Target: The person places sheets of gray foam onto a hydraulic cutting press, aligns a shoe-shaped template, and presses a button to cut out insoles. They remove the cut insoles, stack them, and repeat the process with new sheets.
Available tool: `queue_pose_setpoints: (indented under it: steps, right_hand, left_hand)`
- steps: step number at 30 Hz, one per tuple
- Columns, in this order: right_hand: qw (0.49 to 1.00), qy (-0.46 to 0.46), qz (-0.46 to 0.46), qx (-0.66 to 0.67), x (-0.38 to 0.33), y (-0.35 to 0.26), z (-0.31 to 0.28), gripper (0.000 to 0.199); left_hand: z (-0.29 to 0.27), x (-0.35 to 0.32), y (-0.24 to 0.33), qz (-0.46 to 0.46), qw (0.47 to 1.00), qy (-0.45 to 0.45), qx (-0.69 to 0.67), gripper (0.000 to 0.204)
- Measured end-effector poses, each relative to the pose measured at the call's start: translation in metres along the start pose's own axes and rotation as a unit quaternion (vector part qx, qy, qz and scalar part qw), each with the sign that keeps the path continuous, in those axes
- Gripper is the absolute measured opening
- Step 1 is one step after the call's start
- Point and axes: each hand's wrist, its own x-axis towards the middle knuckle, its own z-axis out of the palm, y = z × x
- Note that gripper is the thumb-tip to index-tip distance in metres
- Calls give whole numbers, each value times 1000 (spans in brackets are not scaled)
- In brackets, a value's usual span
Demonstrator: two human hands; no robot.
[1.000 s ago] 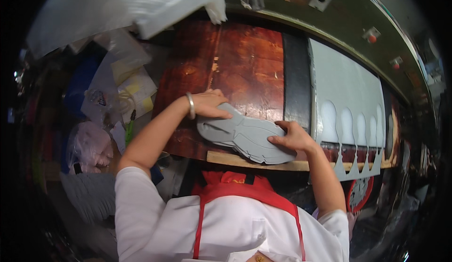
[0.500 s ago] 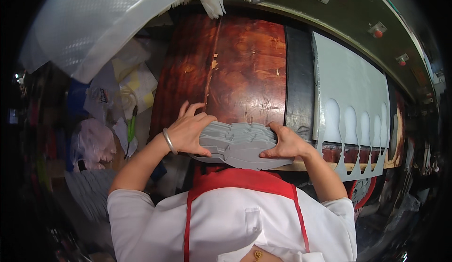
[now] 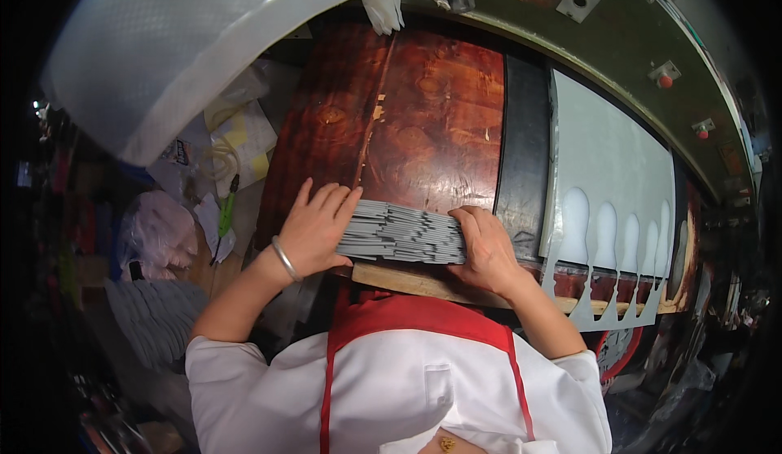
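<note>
Grey sole stack point(image 3: 403, 232) lies long axis left-to-right; left fingers point(image 3: 331, 200) and right fingers point(image 3: 479, 224) pinch its ends.

grey stack point(image 3: 403, 232): ends hidden | white sheeting point(image 3: 187, 46): top cut off

The person's left hand point(image 3: 316, 230), a silver bracelet point(image 3: 285, 260) at its wrist, and right hand point(image 3: 487, 252) hold a stack of thin grey pieces point(image 3: 401, 232) by its opposite ends — layered edges facing the camera. The stack is at the near side of a red-brown wooden board point(image 3: 440, 136). Rightward, past a black strip point(image 3: 524, 148), lies a grey sheet point(image 3: 615, 144) — sole-shaped openings along its near part. A green-handled tool point(image 3: 226, 212) lies well apart, leftward.
</note>
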Motion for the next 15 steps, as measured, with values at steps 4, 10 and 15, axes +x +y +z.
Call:
queue_pose_setpoints:
  steps: [4, 10, 15]
  right_hand:
    - [1000, 16, 12, -12, 0, 9, 20, 79]
    - [984, 139, 99, 59, -30, 30, 10, 109]
    - [910, 158, 115, 366, -50, 43, 52, 109]
  left_hand:
    - [13, 23, 25, 25, 1000, 15, 12, 110]
    - [27, 47, 50, 34, 998, 50, -24, 103]
    - [36, 43, 48, 33, 995, 75, -49, 112]
